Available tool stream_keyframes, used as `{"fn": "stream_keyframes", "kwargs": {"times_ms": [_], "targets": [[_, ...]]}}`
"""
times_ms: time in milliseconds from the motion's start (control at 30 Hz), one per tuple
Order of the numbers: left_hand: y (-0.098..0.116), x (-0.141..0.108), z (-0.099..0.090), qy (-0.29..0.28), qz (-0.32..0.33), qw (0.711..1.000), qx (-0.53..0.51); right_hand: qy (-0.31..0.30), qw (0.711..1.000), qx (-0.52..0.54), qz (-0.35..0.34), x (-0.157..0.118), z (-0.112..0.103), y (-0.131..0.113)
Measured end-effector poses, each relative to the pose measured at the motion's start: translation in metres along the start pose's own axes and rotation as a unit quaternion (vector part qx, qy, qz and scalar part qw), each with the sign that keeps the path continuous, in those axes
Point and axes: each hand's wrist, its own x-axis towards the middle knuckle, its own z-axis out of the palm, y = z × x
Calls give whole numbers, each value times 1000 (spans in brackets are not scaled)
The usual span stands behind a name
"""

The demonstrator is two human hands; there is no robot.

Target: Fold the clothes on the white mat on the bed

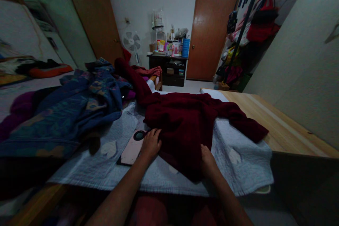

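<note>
A dark red long-sleeved garment [185,120] lies spread over a pale blue quilted cloth [161,180]. One sleeve reaches up to the left, the other out to the right. My left hand [152,143] is at the garment's lower left edge, its fingers close together at the fabric. At the lower right edge, my right hand [208,160] holds the garment, thumb and fingers partly hidden by the cloth. Just left of my left hand lies a pale flat item with a dark round spot [130,148], partly covered by that hand.
A heap of blue patterned clothes [87,109] fills the left side. To the right is a bare wooden board [254,113]. Farther back stand a white fan [131,42], a dark shelf [168,72] with items, and hanging bags [262,24].
</note>
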Motion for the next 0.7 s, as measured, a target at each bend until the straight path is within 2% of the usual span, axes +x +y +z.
{"fn": "stream_keyframes", "kwargs": {"times_ms": [167,300,400,467,533,633,700], "targets": [[2,3,-4,-4,-12,999,34,55,986,134,79,-1,-4,12],[-2,14,-17,17,-81,990,114,90,965,211,124,0,-11,14],[-14,28,-24,3,-126,981,146,105,957,246,108,1,-18,13],[-25,40,-25,-21,-140,980,140,75,964,246,71,1,-21,13],[-37,52,-22,-57,-142,982,106,19,975,218,49,0,-23,11],[-52,65,-15,-110,-142,983,37,-39,990,130,43,0,-21,7],[-59,71,-11,-121,-136,983,8,-64,996,50,34,1,-19,3]]}}
